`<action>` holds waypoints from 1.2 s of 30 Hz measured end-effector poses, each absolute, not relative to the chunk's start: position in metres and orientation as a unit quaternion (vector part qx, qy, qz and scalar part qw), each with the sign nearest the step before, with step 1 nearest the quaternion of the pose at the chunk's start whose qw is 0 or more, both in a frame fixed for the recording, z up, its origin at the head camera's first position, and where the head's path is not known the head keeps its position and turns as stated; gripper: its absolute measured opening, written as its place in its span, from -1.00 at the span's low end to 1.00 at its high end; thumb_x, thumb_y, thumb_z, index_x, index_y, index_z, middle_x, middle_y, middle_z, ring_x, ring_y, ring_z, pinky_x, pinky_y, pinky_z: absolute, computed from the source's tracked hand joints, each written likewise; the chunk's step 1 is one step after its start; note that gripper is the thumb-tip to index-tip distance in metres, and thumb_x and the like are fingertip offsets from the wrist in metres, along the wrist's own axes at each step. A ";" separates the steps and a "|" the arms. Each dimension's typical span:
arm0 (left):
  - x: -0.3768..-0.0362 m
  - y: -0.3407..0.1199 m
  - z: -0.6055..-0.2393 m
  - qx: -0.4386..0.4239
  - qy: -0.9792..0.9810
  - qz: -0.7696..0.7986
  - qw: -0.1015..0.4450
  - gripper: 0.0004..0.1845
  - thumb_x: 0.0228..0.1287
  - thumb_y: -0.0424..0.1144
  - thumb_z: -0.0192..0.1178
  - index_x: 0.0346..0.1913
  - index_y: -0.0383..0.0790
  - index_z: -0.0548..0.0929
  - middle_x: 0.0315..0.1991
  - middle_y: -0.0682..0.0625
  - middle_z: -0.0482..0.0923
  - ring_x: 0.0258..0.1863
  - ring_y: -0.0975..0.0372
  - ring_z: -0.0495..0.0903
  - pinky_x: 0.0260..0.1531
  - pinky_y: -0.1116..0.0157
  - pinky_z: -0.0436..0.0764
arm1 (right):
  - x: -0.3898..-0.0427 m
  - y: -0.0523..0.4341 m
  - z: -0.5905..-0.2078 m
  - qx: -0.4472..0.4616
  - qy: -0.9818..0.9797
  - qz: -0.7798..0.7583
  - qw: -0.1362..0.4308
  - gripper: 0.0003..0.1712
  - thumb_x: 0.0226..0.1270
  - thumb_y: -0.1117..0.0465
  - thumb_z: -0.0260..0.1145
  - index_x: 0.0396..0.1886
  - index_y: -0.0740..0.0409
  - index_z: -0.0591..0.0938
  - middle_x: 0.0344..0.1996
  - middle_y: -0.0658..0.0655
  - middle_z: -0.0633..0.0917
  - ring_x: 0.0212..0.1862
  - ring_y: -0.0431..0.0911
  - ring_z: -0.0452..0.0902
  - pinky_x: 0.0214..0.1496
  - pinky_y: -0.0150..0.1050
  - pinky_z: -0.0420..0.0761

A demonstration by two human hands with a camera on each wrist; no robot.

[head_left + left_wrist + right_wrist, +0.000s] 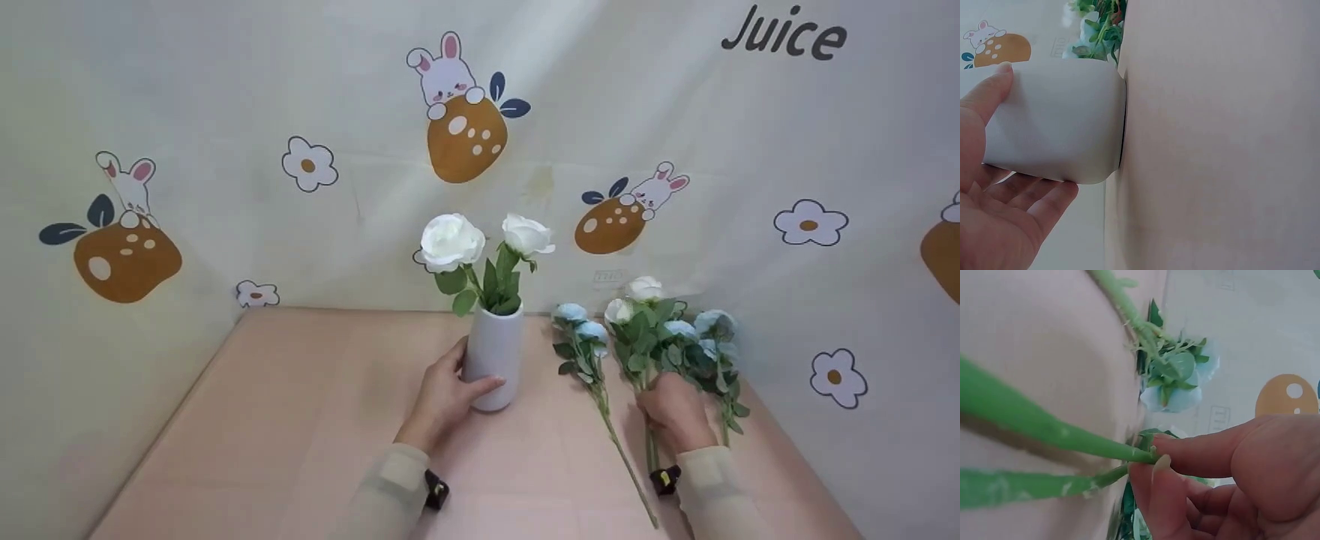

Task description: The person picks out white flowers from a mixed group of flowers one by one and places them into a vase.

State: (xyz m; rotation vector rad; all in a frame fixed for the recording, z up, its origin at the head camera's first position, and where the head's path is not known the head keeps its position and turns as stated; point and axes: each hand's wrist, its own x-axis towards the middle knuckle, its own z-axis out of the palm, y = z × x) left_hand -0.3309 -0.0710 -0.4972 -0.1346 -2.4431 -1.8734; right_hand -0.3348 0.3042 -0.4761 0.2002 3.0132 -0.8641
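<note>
My left hand (451, 394) grips a white vase (495, 352) round its lower half, thumb across the front. The left wrist view shows its fingers (1050, 202) curled under one side of the vase (1061, 118). Two white roses (453, 241) with green leaves stand in the vase, their lower stems hidden inside. At the right, my right hand (677, 405) is at the stems of a bunch with white rose heads (643, 289). In the right wrist view, thumb and fingers pinch a green stem (1100, 447) where two stems meet.
A stem with blue flowers (592, 334) lies between the vase and the right hand. More blue flowers (715, 326) lie at the table's right edge, close by that hand. Behind the pink-covered table (300, 420) hangs a printed backdrop (360, 90).
</note>
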 end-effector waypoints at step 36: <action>-0.333 -0.071 -0.498 -0.040 -0.800 -0.598 0.028 0.09 0.26 0.01 0.65 0.75 -0.10 0.26 0.72 -0.14 0.31 0.70 -0.15 0.29 0.68 -0.19 0.35 | -0.317 0.271 -0.433 0.050 0.935 -0.350 -0.038 -0.67 0.66 0.18 0.31 0.23 0.30 0.63 -0.08 0.34 0.77 -0.35 -0.01 0.76 -0.31 -0.11 0.86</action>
